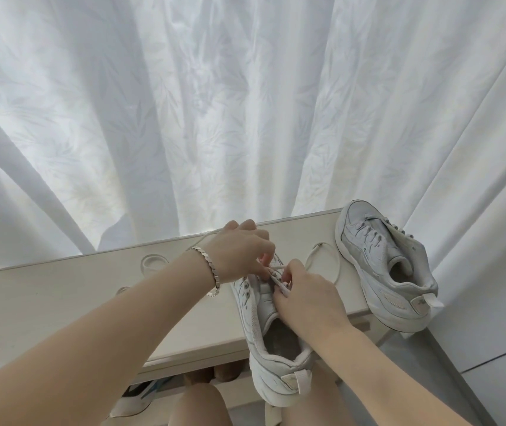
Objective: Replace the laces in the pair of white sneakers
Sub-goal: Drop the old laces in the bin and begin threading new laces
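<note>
Right now the left hand (239, 250) and right hand (307, 299) both pinch a flat white lace (277, 268) over the eyelets of a chunky white leather sneaker (262, 339) (heel overhanging the pale beige counter (61, 296)); its greyer, scuffed twin sneaker (383, 265) lies at the counter's right end.

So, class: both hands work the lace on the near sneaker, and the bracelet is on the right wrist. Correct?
No: the head view shows the bracelet on the left wrist. The left hand and right hand do both work the lace on the near sneaker.
</note>
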The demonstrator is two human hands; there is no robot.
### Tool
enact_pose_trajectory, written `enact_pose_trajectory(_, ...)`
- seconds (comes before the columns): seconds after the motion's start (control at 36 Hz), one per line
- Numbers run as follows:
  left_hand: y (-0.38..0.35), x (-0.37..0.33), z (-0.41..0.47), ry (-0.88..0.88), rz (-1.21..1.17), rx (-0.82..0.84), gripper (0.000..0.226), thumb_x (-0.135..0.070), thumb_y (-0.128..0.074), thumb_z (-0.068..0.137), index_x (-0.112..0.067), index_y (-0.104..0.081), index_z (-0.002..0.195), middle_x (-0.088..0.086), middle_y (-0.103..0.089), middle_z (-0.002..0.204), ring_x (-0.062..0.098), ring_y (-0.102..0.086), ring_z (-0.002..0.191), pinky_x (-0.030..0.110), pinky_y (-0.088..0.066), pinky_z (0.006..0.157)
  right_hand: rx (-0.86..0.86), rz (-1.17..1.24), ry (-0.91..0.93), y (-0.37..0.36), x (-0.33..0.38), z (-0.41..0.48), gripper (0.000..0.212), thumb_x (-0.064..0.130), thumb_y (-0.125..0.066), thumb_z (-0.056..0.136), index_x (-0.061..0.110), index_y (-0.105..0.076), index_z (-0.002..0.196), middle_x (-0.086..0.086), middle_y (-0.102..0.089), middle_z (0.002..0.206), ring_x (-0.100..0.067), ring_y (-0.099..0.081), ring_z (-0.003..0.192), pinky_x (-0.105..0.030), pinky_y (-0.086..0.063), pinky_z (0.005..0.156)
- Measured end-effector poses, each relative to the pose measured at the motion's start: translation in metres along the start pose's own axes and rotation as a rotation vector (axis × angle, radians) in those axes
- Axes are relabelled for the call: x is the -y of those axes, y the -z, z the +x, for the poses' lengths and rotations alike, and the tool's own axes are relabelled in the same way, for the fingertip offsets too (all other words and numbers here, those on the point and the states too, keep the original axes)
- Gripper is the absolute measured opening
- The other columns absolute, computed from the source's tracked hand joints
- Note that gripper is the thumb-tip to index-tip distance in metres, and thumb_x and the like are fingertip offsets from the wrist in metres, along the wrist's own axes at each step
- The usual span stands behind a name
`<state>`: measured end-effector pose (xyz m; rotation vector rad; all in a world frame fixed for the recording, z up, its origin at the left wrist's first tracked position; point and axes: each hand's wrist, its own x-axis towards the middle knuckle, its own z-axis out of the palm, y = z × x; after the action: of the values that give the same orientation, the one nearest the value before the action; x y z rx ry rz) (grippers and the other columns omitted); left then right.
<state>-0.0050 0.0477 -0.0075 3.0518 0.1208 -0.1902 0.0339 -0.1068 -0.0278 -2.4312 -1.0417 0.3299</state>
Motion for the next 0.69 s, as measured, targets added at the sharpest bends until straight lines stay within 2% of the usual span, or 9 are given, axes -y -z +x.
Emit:
enact_pose_trajectory(0.08, -0.0021, 0.0027, -0.0023, -0.004, -0.056, 0.001, 0.019, -0.044, -0.059, 0.086, -0.028, -0.059, 0.096, -0.012, -0.044, 0.105, 0.014, -0.031, 0.111, 0.031, -0.027, 0.098, 0.003, 0.009, 0.001, -0.0008, -0.0012, -0.0004, 0.012, 0.030, -0.045, 0.092, 0.022, -0.036, 0.094, 0.003, -0.050, 0.081, -0.022, -0.043, 0.075, -0.030, -0.030, 0.065)
enact_pose_trajectory(0.17, -0.0050, 0.0032, -0.0030, 0.002, -0.130, 0.015, 0.017, -0.042, -0.058, 0.088, -0.026, -0.059, 0.093, -0.009, -0.046, 0.112, 0.013, -0.029, 0.113, 0.026, -0.023, 0.097, -0.004, 0.015, 0.001, -0.0013, -0.0019, -0.0016, 0.013, 0.031, -0.046, 0.093, 0.023, -0.036, 0.093, 0.004, -0.049, 0.080, -0.021, -0.043, 0.075, -0.030, -0.031, 0.065)
enact_pose_trajectory(0.25, -0.0077, 0.0032, -0.0029, 0.002, -0.106, 0.033, 0.020, -0.041, -0.052, 0.092, -0.022, -0.056, 0.097, -0.007, -0.047, 0.116, 0.013, -0.029, 0.118, 0.024, -0.020, 0.097, -0.007, 0.028, -0.003, -0.0008, -0.0023, -0.0022, 0.013, 0.031, -0.046, 0.093, 0.022, -0.036, 0.093, 0.004, -0.048, 0.079, -0.021, -0.043, 0.075, -0.030, -0.030, 0.066)
enact_pose_trajectory(0.44, -0.0018, 0.0024, -0.0012, -0.047, 0.087, 0.133, 0.029, -0.038, -0.036, 0.099, -0.018, -0.055, 0.110, -0.004, -0.044, 0.125, 0.016, -0.031, 0.121, 0.032, -0.029, 0.102, -0.011, 0.030, 0.007, -0.0009, -0.0022, -0.0019, 0.014, 0.032, -0.045, 0.093, 0.022, -0.036, 0.094, 0.003, -0.049, 0.079, -0.022, -0.043, 0.075, -0.030, -0.030, 0.065)
enact_pose_trajectory(0.61, -0.0047, 0.0053, 0.0003, -0.021, -0.007, 0.141, 0.022, -0.028, -0.037, 0.099, -0.018, -0.056, 0.101, -0.004, -0.046, 0.118, 0.016, -0.034, 0.115, 0.036, -0.029, 0.102, -0.013, 0.020, 0.042, -0.0005, 0.0001, -0.0012, 0.016, 0.035, -0.044, 0.094, 0.021, -0.036, 0.094, -0.001, -0.057, 0.084, -0.027, -0.055, 0.086, -0.031, -0.029, 0.064)
enact_pose_trajectory(0.69, -0.0105, 0.0073, 0.0001, 0.000, -0.033, 0.103, 0.021, -0.025, -0.037, 0.099, -0.016, -0.056, 0.099, -0.003, -0.047, 0.116, 0.017, -0.037, 0.111, 0.033, -0.030, 0.099, -0.005, 0.047, 0.062, -0.0009, 0.0002, 0.0007, 0.013, 0.033, -0.044, 0.094, 0.021, -0.038, 0.093, 0.000, -0.057, 0.081, -0.027, -0.053, 0.083, -0.031, -0.030, 0.064)
